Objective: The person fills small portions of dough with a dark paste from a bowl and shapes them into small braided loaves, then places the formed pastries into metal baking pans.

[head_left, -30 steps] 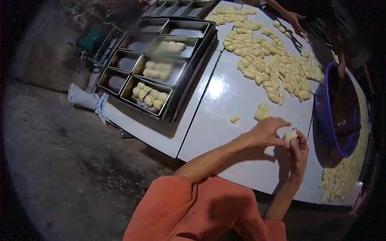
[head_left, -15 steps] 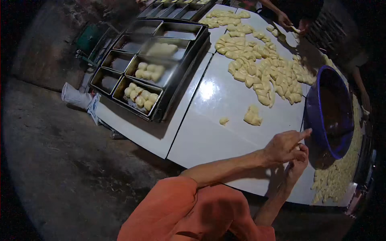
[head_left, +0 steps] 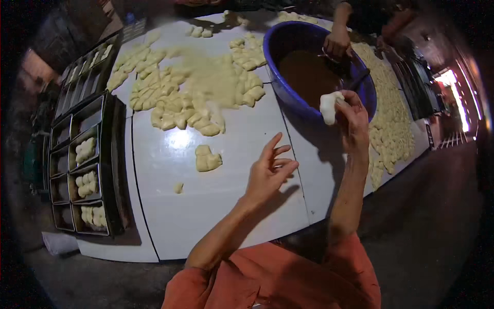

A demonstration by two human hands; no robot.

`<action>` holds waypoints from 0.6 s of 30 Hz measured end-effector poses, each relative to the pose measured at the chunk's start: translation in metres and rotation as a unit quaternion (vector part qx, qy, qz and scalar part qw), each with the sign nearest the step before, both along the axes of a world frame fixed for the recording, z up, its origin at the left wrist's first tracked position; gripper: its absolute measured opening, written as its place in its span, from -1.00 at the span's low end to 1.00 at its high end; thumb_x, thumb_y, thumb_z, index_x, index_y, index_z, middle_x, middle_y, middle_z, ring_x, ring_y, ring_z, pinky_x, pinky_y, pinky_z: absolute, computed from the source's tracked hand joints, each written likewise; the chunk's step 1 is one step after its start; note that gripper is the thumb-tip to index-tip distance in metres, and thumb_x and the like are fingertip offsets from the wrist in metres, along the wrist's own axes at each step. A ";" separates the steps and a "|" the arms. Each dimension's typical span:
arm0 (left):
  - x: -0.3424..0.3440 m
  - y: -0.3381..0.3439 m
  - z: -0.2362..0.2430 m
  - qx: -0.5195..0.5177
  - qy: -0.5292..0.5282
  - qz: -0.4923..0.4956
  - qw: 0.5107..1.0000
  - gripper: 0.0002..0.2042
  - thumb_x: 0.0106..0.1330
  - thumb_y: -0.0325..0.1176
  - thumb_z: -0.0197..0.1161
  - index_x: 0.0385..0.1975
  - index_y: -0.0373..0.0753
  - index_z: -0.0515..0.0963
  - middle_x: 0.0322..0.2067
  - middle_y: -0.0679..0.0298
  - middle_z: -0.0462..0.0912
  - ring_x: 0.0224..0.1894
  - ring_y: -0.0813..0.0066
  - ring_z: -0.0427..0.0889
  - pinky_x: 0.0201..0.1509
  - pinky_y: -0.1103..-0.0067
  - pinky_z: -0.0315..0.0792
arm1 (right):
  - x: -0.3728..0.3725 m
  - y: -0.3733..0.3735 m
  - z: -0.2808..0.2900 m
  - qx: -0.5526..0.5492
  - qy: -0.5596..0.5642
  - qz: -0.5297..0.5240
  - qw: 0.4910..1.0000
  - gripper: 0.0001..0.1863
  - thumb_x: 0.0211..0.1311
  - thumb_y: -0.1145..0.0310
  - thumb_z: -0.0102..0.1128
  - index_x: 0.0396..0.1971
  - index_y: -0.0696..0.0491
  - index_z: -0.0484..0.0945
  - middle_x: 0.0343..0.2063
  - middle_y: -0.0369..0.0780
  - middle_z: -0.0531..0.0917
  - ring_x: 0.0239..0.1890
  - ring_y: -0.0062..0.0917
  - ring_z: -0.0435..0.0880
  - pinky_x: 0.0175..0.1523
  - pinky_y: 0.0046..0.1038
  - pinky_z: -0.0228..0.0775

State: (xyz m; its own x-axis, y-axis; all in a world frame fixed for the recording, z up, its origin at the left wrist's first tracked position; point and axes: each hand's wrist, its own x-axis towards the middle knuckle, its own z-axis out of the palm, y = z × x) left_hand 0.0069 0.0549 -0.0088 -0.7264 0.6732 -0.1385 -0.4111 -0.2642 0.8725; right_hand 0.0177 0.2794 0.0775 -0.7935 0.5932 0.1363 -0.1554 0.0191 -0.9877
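Observation:
My right hand point(head_left: 355, 116) pinches a pale, lumpy dough piece point(head_left: 329, 108) between thumb and fingers, at the near edge of the blue-purple basin point(head_left: 280, 85). Brown liquid fills part of the basin. My left hand point(head_left: 267, 172) hovers over the white table point(head_left: 247, 211), its fingers spread and holding nothing. To its left lie a small clump of dough pieces point(head_left: 208, 158) and a tiny dough scrap point(head_left: 178, 188). Farther back spreads a large mass of joined dough pieces point(head_left: 170, 110), partly blurred.
Black loaf tins point(head_left: 62, 159) line the left side, several holding dough balls point(head_left: 86, 184). Another person's hand point(head_left: 337, 46) reaches into the basin, near a dark handle point(head_left: 358, 80). Small dough bits point(head_left: 386, 139) cover the table's right side. A white sack point(head_left: 60, 243) shows at lower left.
The view has swung right. My hands, close together beside the basin before, are now apart; the right one is raised at the basin with the dough piece. Another person's hand is now in the basin.

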 end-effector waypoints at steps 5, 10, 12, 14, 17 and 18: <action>-0.018 -0.012 -0.001 -0.099 0.040 -0.038 0.994 -0.51 0.37 -0.32 0.26 0.26 -0.32 0.37 0.04 0.03 0.57 -0.09 0.37 0.64 -0.08 0.52 0.56 | -0.043 0.093 -0.014 0.227 -0.266 0.091 0.932 -0.72 0.25 0.26 0.21 -0.14 0.12 0.55 -0.30 -0.21 0.67 -0.24 -0.50 0.63 -0.10 -0.39 0.45; -0.007 -0.015 -0.045 -0.091 0.020 -0.081 0.992 -0.55 0.38 -0.19 0.26 0.16 -0.34 0.48 -0.04 0.13 0.66 -0.12 0.51 0.69 -0.19 0.62 0.54 | -0.060 0.127 -0.074 0.503 -0.381 0.275 0.726 -0.69 0.22 0.23 0.19 -0.18 0.16 0.54 -0.32 -0.20 0.65 -0.26 -0.47 0.57 -0.09 -0.39 0.41; -0.012 -0.021 -0.028 -0.120 0.037 -0.089 0.988 -0.55 0.38 -0.20 0.26 0.16 -0.34 0.48 -0.05 0.14 0.67 -0.16 0.51 0.69 -0.21 0.61 0.53 | -0.063 0.105 -0.057 0.428 -0.442 0.322 0.719 -0.66 0.22 0.18 0.17 -0.13 0.10 0.60 -0.26 -0.09 0.70 -0.18 -0.30 0.65 -0.05 -0.24 0.45; -0.012 -0.022 -0.025 -0.177 0.109 -0.106 0.972 -0.57 0.36 -0.23 0.27 0.14 -0.35 0.50 -0.05 0.15 0.66 -0.25 0.52 0.68 -0.26 0.62 0.51 | -0.061 0.112 -0.052 0.364 -0.387 0.299 0.793 -0.71 0.28 0.19 0.17 -0.19 0.10 0.59 -0.34 -0.21 0.67 -0.25 -0.40 0.64 -0.11 -0.30 0.46; -0.017 -0.021 -0.025 -0.112 0.057 -0.080 0.989 -0.57 0.36 -0.23 0.27 0.13 -0.35 0.50 -0.05 0.15 0.66 -0.24 0.52 0.68 -0.28 0.62 0.50 | -0.049 0.086 -0.013 0.167 -0.332 0.272 0.888 -0.78 0.32 0.22 0.20 -0.24 0.07 0.57 -0.39 -0.30 0.63 -0.34 -0.53 0.63 -0.20 -0.43 0.48; -0.012 -0.013 -0.032 -0.059 -0.010 -0.070 0.996 -0.57 0.37 -0.23 0.25 0.15 -0.35 0.49 -0.06 0.15 0.66 -0.18 0.51 0.68 -0.24 0.60 0.51 | -0.043 0.082 -0.008 0.034 -0.259 0.260 0.929 -0.81 0.34 0.23 0.21 -0.25 0.05 0.55 -0.40 -0.33 0.61 -0.38 -0.61 0.62 -0.25 -0.50 0.49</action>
